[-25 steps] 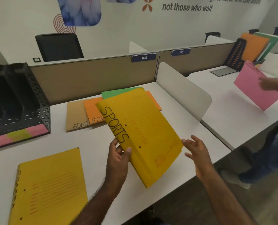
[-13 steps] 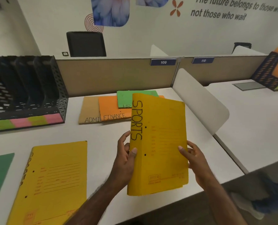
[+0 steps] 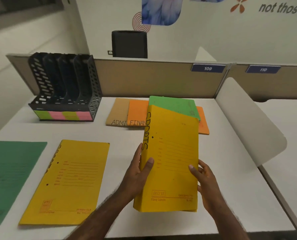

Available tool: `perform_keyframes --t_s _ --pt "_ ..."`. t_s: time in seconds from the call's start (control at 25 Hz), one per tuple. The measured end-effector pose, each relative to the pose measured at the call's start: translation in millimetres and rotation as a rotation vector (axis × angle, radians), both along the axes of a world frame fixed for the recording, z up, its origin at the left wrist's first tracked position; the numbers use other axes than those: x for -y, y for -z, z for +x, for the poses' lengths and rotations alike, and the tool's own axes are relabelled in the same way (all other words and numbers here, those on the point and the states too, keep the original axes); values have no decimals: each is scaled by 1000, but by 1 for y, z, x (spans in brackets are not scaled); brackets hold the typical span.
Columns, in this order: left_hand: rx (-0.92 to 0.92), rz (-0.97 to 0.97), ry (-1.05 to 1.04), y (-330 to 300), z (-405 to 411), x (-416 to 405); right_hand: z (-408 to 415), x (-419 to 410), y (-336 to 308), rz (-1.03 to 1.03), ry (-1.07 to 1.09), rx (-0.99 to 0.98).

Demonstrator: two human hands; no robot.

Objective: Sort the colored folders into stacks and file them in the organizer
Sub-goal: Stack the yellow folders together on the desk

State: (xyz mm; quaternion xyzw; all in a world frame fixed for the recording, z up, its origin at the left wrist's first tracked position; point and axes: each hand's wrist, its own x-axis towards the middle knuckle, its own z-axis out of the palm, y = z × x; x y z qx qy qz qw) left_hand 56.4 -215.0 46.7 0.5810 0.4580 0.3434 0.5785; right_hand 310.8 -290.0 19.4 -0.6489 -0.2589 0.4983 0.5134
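I hold a yellow folder marked SPORTS (image 3: 172,158) upright-tilted above the desk. My left hand (image 3: 137,175) grips its left spine edge, thumb on the front. My right hand (image 3: 203,181) grips its right edge. A second yellow folder (image 3: 69,181) lies flat to the left, with a dark green folder (image 3: 10,177) beside it at the far left. Behind the held folder lies a fanned pile: a brown ADMIN folder (image 3: 120,111), an orange FINANCE folder (image 3: 137,113) and a light green folder (image 3: 173,104). The black slotted organizer (image 3: 64,87) stands at the back left.
A tan partition (image 3: 144,78) with tags 109 and 110 closes the back of the white desk (image 3: 125,134). A white curved divider (image 3: 248,118) borders the right side. The desk's front edge runs just below my wrists. A black chair back (image 3: 129,44) shows beyond the partition.
My right hand came in and took hold of the SPORTS folder's right edge. The folder swung from slanted to nearly straight, and my view turned left, bringing the organizer and dark green folder into sight.
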Motion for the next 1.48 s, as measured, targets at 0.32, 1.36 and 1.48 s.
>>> perform_keyframes --t_s 0.32,1.36,1.48 --pt "-204 52 -288 31 -46 1 -41 -30 18 -15 -166 -18" --pt "-565 -117 -562 82 -333 -62 -338 -103 48 -227 -329 99" --pt "-655 -112 -519 86 -346 -65 -350 -100 52 -221 -335 171"
